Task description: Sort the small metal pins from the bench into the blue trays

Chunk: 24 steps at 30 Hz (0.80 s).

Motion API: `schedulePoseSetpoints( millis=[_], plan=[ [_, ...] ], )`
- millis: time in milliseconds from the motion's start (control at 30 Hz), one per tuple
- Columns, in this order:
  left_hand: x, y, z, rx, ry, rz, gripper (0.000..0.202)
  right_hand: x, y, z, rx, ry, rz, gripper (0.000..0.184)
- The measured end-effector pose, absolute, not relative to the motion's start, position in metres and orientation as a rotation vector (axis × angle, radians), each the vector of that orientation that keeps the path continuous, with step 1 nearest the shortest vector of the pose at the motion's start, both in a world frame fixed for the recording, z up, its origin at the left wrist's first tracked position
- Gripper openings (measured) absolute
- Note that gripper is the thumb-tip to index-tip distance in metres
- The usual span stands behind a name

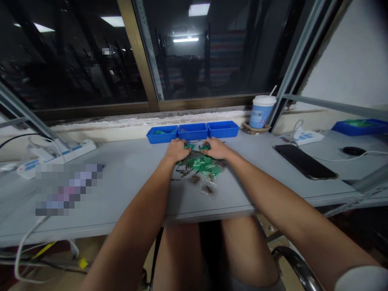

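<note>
Both my arms reach forward over a grey table [127,194]. My left hand [176,149] is closed round a small green part at the far edge of a heap of green parts and small dark pieces [201,166]. My right hand [216,148] is likewise closed on a green part just to the right. The two hands sit close together, right in front of three blue bins [193,131]. The left bin holds a few green parts.
A paper cup with lid and straw [262,111] stands right of the bins. A black phone [304,161] lies at the right, with a power strip [304,136], a black mouse [352,150] and another blue tray [360,127] beyond. A white power strip [57,157] lies at the left.
</note>
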<state>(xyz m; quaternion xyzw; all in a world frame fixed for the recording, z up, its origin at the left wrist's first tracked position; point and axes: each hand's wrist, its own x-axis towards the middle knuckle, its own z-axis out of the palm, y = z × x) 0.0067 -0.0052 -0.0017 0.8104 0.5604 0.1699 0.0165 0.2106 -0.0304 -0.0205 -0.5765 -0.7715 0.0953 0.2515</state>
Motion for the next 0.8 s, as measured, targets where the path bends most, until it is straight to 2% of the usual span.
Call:
schedulePoseSetpoints(
  millis=[200, 333, 467, 533, 667, 733, 800],
  plan=[
    [0.008, -0.008, 0.002, 2.507, 1.770, 0.410, 0.045, 0.207, -0.032, -0.016, -1.504, -1.948, 0.211, 0.031],
    [0.014, -0.016, 0.008, 2.589, 1.681, 0.615, 0.042, 0.207, -0.033, -0.012, -1.476, -1.771, 0.181, 0.023],
    [0.026, -0.028, 0.015, 2.544, 1.322, 0.858, 0.033, 0.203, -0.034, -0.012, -1.364, -1.635, 0.248, 0.024],
    [0.032, -0.031, 0.014, 2.422, 1.166, 0.908, 0.039, 0.201, -0.034, -0.014, -1.331, -1.590, 0.300, 0.026],
    [0.040, -0.027, 0.006, 2.152, 1.044, 0.968, 0.065, 0.198, -0.029, -0.017, -1.257, -1.522, 0.364, 0.027],
    [0.041, -0.022, 0.003, 2.062, 1.052, 0.999, 0.067, 0.198, -0.027, -0.018, -1.189, -1.490, 0.403, 0.028],
    [0.039, -0.019, 0.003, 2.054, 1.114, 1.068, 0.061, 0.199, -0.024, -0.018, -1.104, -1.483, 0.481, 0.028]
  ],
)
